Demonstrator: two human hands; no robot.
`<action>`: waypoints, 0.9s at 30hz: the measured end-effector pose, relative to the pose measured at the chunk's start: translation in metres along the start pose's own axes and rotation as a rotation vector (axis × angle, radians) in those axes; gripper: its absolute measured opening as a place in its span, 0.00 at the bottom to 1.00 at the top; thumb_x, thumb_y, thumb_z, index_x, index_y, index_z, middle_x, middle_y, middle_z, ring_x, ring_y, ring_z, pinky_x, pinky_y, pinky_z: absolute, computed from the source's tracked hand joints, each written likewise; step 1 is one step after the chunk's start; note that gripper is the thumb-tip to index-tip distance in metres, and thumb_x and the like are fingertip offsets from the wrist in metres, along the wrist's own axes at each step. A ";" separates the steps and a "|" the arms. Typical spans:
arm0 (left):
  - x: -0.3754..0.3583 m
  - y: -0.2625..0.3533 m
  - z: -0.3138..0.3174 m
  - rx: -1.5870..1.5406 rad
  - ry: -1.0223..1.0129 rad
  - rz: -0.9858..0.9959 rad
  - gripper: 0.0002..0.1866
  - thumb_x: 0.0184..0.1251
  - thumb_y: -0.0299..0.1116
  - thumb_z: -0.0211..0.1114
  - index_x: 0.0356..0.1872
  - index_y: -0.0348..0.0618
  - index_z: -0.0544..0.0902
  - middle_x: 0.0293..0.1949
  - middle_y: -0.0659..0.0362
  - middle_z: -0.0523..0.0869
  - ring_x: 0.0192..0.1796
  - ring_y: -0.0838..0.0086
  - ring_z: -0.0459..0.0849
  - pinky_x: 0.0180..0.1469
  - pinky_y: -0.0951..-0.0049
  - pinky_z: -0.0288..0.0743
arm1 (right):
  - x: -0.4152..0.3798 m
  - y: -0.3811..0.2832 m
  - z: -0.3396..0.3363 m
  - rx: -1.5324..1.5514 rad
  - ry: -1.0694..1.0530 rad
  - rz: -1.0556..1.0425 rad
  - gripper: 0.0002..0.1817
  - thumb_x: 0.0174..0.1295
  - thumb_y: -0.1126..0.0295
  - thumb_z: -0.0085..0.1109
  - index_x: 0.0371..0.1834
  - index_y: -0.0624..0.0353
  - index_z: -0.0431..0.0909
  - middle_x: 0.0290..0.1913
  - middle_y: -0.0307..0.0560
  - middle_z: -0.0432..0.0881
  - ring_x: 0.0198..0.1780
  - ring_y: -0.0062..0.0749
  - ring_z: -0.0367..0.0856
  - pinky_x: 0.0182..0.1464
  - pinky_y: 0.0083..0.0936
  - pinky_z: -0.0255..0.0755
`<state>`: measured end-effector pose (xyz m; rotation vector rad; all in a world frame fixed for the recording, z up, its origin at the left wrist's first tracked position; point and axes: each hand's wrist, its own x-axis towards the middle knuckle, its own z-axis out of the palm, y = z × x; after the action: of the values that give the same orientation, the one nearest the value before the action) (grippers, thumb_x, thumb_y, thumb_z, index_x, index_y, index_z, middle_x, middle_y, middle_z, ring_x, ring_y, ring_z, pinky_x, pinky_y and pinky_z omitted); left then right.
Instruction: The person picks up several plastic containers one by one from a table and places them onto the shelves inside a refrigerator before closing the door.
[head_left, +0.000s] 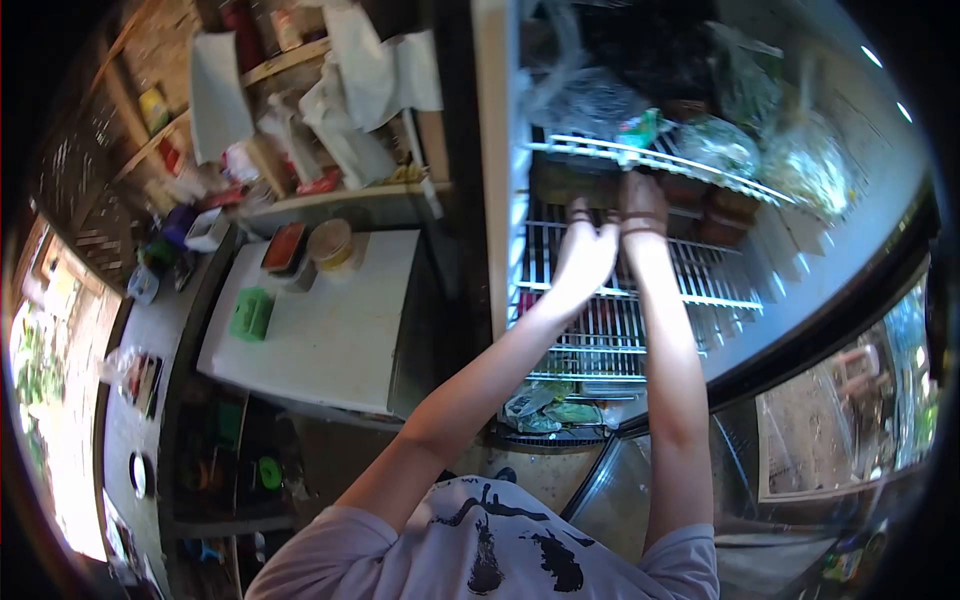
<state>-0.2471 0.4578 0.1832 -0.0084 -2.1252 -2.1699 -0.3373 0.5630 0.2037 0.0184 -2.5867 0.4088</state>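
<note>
Both my hands reach into an open refrigerator, under its upper wire shelf (680,160). My left hand (588,245) is above the wire shelf below (700,255), fingers stretched forward and apart into shadow. Just beyond its fingertips is a dark, low object (575,185) whose kind I cannot make out. Beside it on the right, my right hand (643,208) extends farther in; its fingertips are dark, and whether they grip anything is hidden. Right of that hand, stacked reddish-brown containers (725,215) stand under the upper shelf.
Bags of greens (715,148) and a clear bag (815,165) crowd the upper shelf. Wrapped vegetables (555,405) lie at the bottom. The refrigerator door (800,370) stands open on the right. A white table (310,330) at left bears tubs (330,245) and a green holder (252,314).
</note>
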 end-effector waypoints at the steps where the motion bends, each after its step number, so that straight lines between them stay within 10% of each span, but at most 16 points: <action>1: -0.005 -0.006 0.001 0.043 0.077 0.209 0.29 0.69 0.38 0.61 0.64 0.30 0.67 0.46 0.47 0.81 0.50 0.68 0.80 0.56 0.71 0.71 | 0.008 0.002 0.001 -0.033 -0.121 0.059 0.13 0.67 0.66 0.46 0.40 0.56 0.83 0.46 0.62 0.83 0.48 0.59 0.82 0.46 0.48 0.77; 2: -0.012 -0.011 -0.002 0.114 0.177 0.564 0.19 0.67 0.36 0.63 0.53 0.32 0.76 0.46 0.48 0.81 0.49 0.69 0.80 0.55 0.72 0.71 | 0.006 0.012 0.001 0.125 -0.075 0.047 0.13 0.67 0.65 0.48 0.40 0.55 0.83 0.46 0.61 0.83 0.47 0.59 0.83 0.46 0.48 0.77; 4: -0.057 0.009 -0.018 0.008 0.035 0.624 0.08 0.63 0.27 0.66 0.39 0.36 0.79 0.52 0.49 0.81 0.56 0.62 0.80 0.60 0.67 0.71 | -0.042 -0.006 -0.022 0.241 0.423 -0.190 0.12 0.67 0.63 0.54 0.40 0.56 0.85 0.44 0.57 0.85 0.43 0.53 0.85 0.44 0.43 0.77; 5: -0.087 0.023 -0.029 -0.101 -0.032 0.620 0.06 0.60 0.24 0.68 0.35 0.37 0.79 0.54 0.50 0.80 0.60 0.60 0.78 0.61 0.65 0.71 | -0.073 -0.043 -0.064 0.082 0.403 0.064 0.10 0.64 0.65 0.61 0.42 0.59 0.85 0.44 0.55 0.86 0.41 0.44 0.86 0.40 0.36 0.79; 7: -0.116 0.003 -0.057 0.078 -0.145 0.841 0.10 0.54 0.28 0.75 0.32 0.40 0.81 0.55 0.50 0.81 0.62 0.60 0.78 0.60 0.65 0.74 | -0.105 -0.050 -0.058 0.683 0.831 -0.119 0.06 0.63 0.80 0.61 0.41 0.67 0.83 0.45 0.54 0.86 0.38 0.35 0.86 0.36 0.26 0.83; 13: -0.173 -0.042 -0.170 0.362 -0.038 1.050 0.13 0.53 0.35 0.77 0.38 0.46 0.83 0.45 0.58 0.87 0.39 0.69 0.89 0.38 0.73 0.84 | -0.232 -0.084 -0.029 0.803 0.910 -0.397 0.08 0.73 0.79 0.43 0.51 0.72 0.65 0.41 0.58 0.80 0.23 0.24 0.76 0.24 0.15 0.73; 18: -0.159 -0.115 -0.275 0.425 0.154 0.611 0.14 0.56 0.30 0.74 0.43 0.44 0.81 0.46 0.55 0.86 0.43 0.69 0.87 0.39 0.73 0.83 | -0.281 -0.158 0.021 0.820 0.517 -0.658 0.06 0.71 0.79 0.44 0.49 0.67 0.64 0.48 0.58 0.69 0.24 0.26 0.78 0.22 0.15 0.77; 27: -0.082 -0.218 -0.525 -0.070 0.865 0.034 0.22 0.77 0.49 0.51 0.49 0.36 0.78 0.45 0.56 0.84 0.44 0.72 0.83 0.42 0.71 0.78 | -0.255 -0.339 0.176 1.389 -0.662 0.073 0.09 0.74 0.67 0.50 0.51 0.57 0.74 0.51 0.44 0.80 0.32 0.22 0.81 0.28 0.15 0.68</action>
<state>-0.1465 -0.0560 -0.0522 0.7322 -1.5218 -1.7371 -0.1717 0.1720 0.0287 0.6113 -2.2578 2.4135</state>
